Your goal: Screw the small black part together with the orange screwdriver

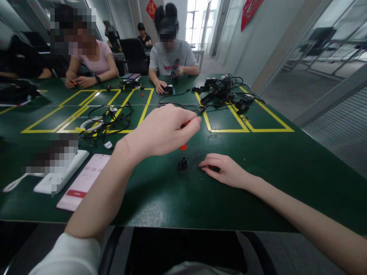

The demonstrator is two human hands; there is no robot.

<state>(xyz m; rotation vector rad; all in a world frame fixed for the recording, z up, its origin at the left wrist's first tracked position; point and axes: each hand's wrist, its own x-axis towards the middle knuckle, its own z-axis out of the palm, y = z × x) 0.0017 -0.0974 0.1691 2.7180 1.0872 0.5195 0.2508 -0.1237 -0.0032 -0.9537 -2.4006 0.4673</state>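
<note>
My left hand [163, 130] is raised above the green table, its thumb and fingers pinched round a small orange-red piece [183, 147] that is mostly hidden by the hand. The lower end of that piece shows just below the fingers. Under it a small black part [182, 165] stands upright on the tabletop, with a wide base and a narrow hollow-looking neck; a gap separates the two. To the right of the black part my right hand [223, 170] rests low on the table. Its fingers are curled and close together, and what they hold, if anything, I cannot make out.
A phone [86, 179] and a white device [61, 175] lie at the left. Black cables [110, 118] are coiled behind them, with another tangle [219, 91] at the back right. Yellow tape [229, 130] marks the green table [272, 164]. Two people work across it.
</note>
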